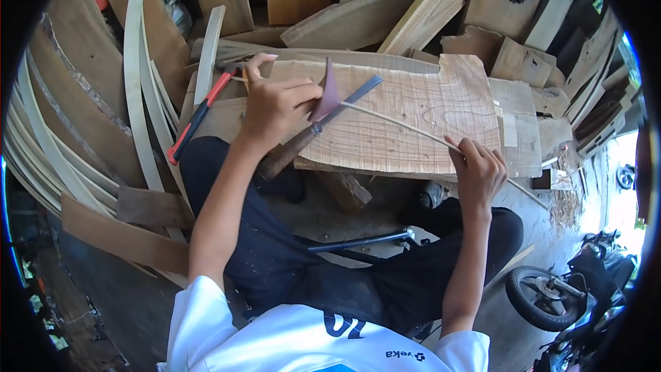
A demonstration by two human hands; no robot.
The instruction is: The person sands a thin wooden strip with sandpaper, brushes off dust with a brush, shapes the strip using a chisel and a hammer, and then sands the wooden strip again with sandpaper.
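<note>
My left hand (279, 103) is closed on a folded piece of purplish-brown sandpaper (329, 93), above the left part of a wooden board (413, 117). A thin wooden rod (399, 122) runs from the sandpaper down to the right; whether its end lies inside the fold is hidden. My right hand (480, 172) pinches the rod, with its far end sticking out past the fingers. A chisel (361, 89) with a worn wooden handle lies aslant on the board, just below the sandpaper. Left of my left hand rests a hammer (200, 120) with a red and black handle.
Planks (420, 17) lean along the back. Long bent wooden strips (138, 83) stand at the left. Under the board is a wooden block (344, 189), and a metal bar (361, 241) lies between my legs. A motorcycle (551, 296) stands at the lower right, near wood shavings (566, 207).
</note>
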